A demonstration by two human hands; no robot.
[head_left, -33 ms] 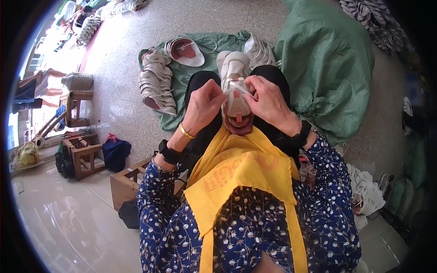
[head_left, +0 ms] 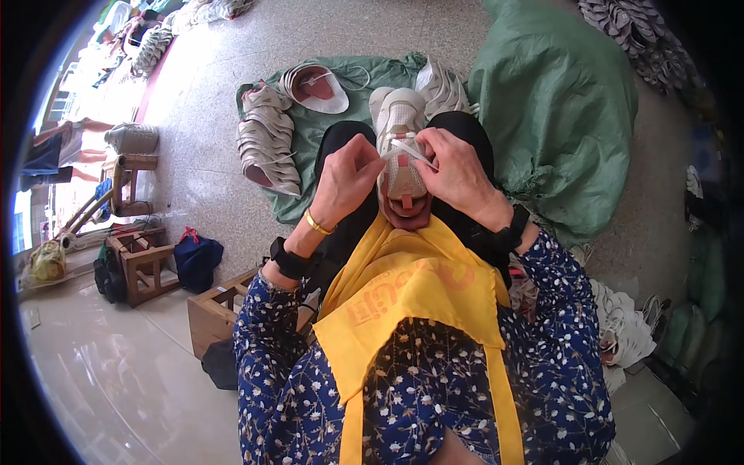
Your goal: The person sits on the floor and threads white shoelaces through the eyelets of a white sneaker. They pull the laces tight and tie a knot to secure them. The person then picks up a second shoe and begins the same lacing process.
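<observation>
White laces (head_left: 411,150) remain pinched by left hand (head_left: 349,176) and right hand (head_left: 459,172).

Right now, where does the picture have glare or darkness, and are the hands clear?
Head view: glare whitens the upper left and streaks the glossy floor; the rounded rim falls into black; the left hand, right hand and pale shoe look fairly sharp.

A shoe (head_left: 404,180) sits between knees (head_left: 470,133), left of a sack (head_left: 552,116).
</observation>
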